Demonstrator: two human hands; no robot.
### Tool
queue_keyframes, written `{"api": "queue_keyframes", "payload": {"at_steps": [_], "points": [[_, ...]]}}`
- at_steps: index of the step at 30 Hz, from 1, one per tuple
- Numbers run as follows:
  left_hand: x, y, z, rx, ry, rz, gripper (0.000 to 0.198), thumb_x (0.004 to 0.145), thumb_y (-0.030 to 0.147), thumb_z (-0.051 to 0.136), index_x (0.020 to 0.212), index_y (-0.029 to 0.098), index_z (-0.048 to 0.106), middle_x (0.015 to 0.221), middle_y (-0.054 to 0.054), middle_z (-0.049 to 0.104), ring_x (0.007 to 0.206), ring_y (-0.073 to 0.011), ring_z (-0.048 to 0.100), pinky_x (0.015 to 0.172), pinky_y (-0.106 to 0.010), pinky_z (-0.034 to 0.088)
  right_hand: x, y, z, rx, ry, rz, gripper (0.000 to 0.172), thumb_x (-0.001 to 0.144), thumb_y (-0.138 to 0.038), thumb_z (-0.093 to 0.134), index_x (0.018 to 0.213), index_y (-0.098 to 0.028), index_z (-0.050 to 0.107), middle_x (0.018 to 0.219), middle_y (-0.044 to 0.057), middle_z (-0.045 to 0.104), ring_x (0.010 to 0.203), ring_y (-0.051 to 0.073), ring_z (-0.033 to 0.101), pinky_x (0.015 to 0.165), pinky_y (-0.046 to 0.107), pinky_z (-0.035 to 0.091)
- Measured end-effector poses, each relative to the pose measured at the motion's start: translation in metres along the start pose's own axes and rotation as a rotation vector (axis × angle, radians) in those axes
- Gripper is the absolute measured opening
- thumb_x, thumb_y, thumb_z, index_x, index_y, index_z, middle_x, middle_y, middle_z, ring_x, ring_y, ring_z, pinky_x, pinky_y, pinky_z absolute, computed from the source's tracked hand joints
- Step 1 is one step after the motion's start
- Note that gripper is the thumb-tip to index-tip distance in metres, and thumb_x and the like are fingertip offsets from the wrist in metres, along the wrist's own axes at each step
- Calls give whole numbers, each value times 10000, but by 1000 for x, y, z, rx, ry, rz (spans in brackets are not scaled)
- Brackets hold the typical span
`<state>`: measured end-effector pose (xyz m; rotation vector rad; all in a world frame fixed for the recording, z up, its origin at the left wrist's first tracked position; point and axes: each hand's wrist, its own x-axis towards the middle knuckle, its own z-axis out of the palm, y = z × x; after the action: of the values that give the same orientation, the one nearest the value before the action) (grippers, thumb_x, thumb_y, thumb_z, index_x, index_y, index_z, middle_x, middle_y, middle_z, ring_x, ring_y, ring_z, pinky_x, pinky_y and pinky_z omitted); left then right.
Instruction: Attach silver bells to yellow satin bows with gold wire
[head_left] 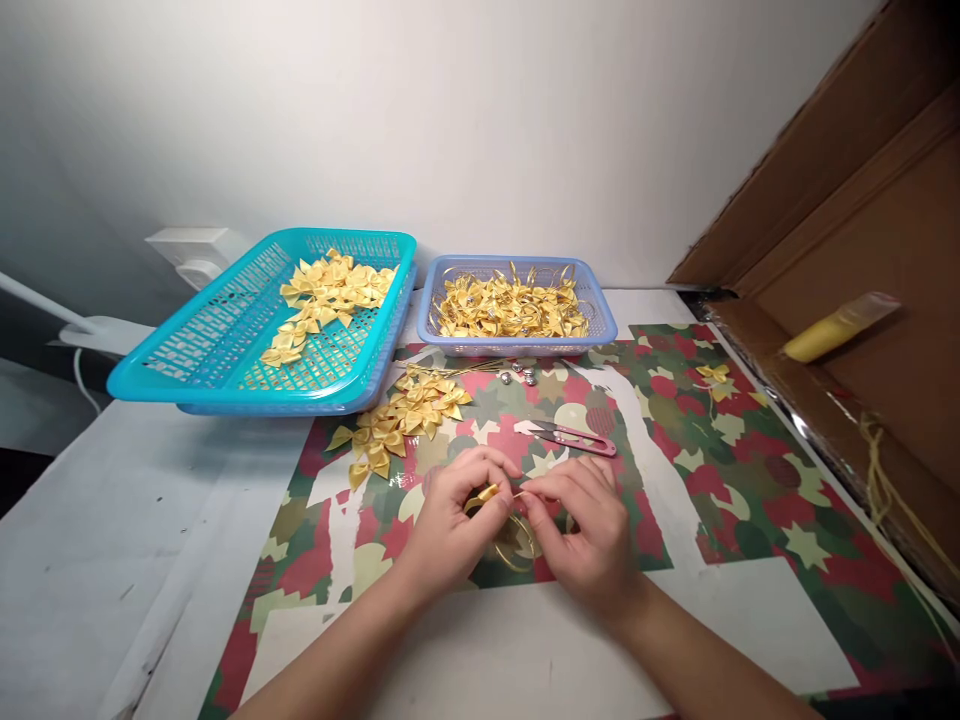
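Note:
My left hand [465, 510] is closed, its thumb and index finger pinching a yellow bow [487, 493] on a gold wire loop [516, 545]. The loop hangs below the fingertips, between both hands. My right hand [581, 515] is closed too, with thumb and forefinger pinching a thin gold strand [519, 494] that reaches across to the left fingertips. Just beyond the hands lie pink-handled thread snips [592, 441]. Loose yellow bows [411, 410] are spread on the patterned sheet to the upper left of my left hand, near several small silver bells [529, 379].
A teal basket [127, 378] of yellow bows stands at the back left. Beside it, a blue-violet basket [517, 348] holds bows with gold loops. One bow [712, 374] lies at the right. Cardboard [862, 210] and a yellow tube [832, 330] border the right side.

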<state>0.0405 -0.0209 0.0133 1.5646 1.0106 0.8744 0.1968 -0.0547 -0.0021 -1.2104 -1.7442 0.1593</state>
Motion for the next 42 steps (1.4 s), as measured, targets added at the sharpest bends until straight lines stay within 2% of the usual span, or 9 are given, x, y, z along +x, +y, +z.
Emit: {"api": "queue_keyframes", "payload": {"at_steps": [7, 11, 15, 24, 28, 33, 42], "points": [[1, -8, 0, -267, -31, -110, 240, 814, 310, 625, 619, 179, 673, 932, -56, 611, 888, -176, 585, 783, -263, 471, 0, -1, 1, -14, 28, -55, 125, 820, -84, 604, 775, -190, 653, 605, -7, 584, 593, 133, 492, 637, 319, 298], [0, -10, 0, -323, -21, -129, 188, 785, 319, 693, 661, 192, 754, 946, -76, 652, 928, -196, 609, 788, -270, 505, 0, 1, 0, -36, 57, -80, 131, 826, -92, 594, 792, -200, 659, 605, -15, 573, 591, 130, 494, 637, 316, 304], [-1, -10, 1, -338, 14, -105, 122, 779, 301, 712, 739, 223, 797, 903, -77, 707, 834, -185, 659, 721, -271, 546, 0, 1, -1, -59, 52, -83, 136, 822, -89, 589, 767, -207, 630, 592, -24, 559, 578, 126, 479, 639, 320, 309], [-2, -1, 2, -139, 116, 83, 153, 736, 118, 701, 766, 228, 803, 800, -64, 758, 735, -168, 709, 657, -239, 590, 0, 3, -2, -40, 22, -49, 126, 826, -115, 594, 755, -214, 629, 600, -22, 579, 578, 130, 497, 640, 326, 308], [-3, 0, 2, -87, 118, 137, 183, 724, 94, 699, 792, 228, 804, 813, -64, 773, 738, -170, 721, 653, -234, 597, -1, 4, -2, -34, -2, -46, 117, 821, -112, 609, 771, -210, 648, 594, -23, 574, 569, 127, 496, 638, 323, 302], [-1, 1, 2, -26, 124, 149, 178, 733, 93, 691, 793, 218, 801, 825, -65, 783, 749, -180, 731, 666, -248, 605, 1, 5, -3, -17, -18, -35, 127, 835, -128, 602, 758, -215, 655, 593, -24, 579, 565, 127, 495, 640, 326, 307], [-1, 0, -1, 102, 133, 153, 144, 738, 126, 683, 777, 214, 791, 806, -56, 781, 730, -190, 724, 665, -280, 596, 6, 10, -6, 90, -134, 48, 147, 847, -116, 588, 765, -218, 654, 651, -33, 618, 605, 118, 546, 671, 323, 351]]}}
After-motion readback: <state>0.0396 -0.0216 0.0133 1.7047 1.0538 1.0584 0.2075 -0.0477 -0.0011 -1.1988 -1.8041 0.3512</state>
